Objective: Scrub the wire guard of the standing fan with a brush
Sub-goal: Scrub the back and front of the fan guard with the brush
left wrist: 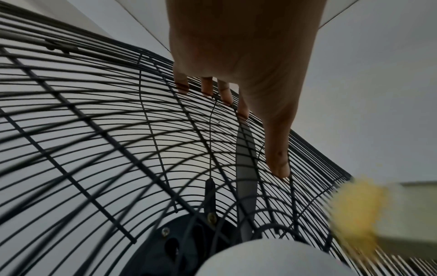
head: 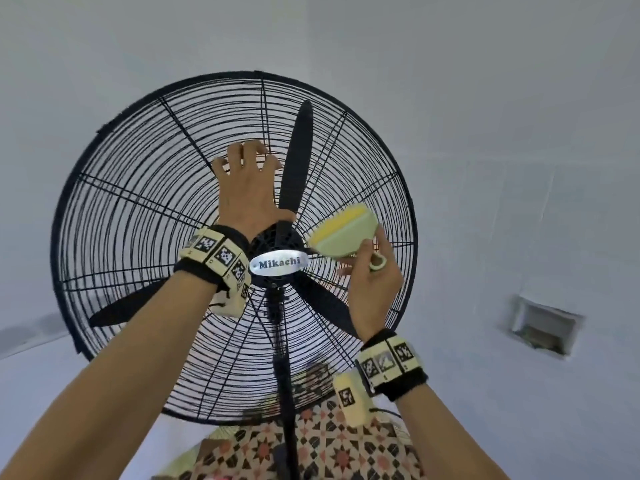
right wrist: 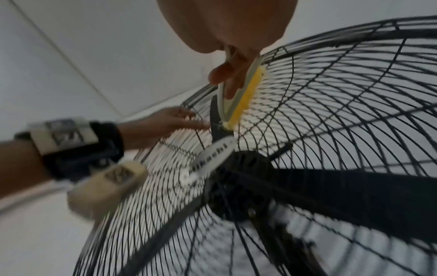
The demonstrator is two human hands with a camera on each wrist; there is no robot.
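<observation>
The standing fan's black wire guard [head: 258, 73] fills the head view, with a silver badge [head: 278, 263] on its hub. My left hand [head: 247, 174] lies spread on the wires just above the hub, fingertips [left wrist: 208, 89] pressing the guard [left wrist: 151, 138]. My right hand [head: 372, 271] grips a pale green brush [head: 346, 237] with yellow bristles, just right of the hub. In the right wrist view the brush [right wrist: 243, 97] lies along the guard [right wrist: 331, 104] with its bristles at the wires, fingers [right wrist: 231, 74] wrapped on its back. The bristles [left wrist: 359, 211] show blurred in the left wrist view.
Three black blades [head: 298, 157] stand still behind the wires. The fan's black pole [head: 285, 393] runs down to a patterned tile floor [head: 329, 445]. Plain pale walls surround the fan, with a small recessed box [head: 543, 329] in the wall at the right.
</observation>
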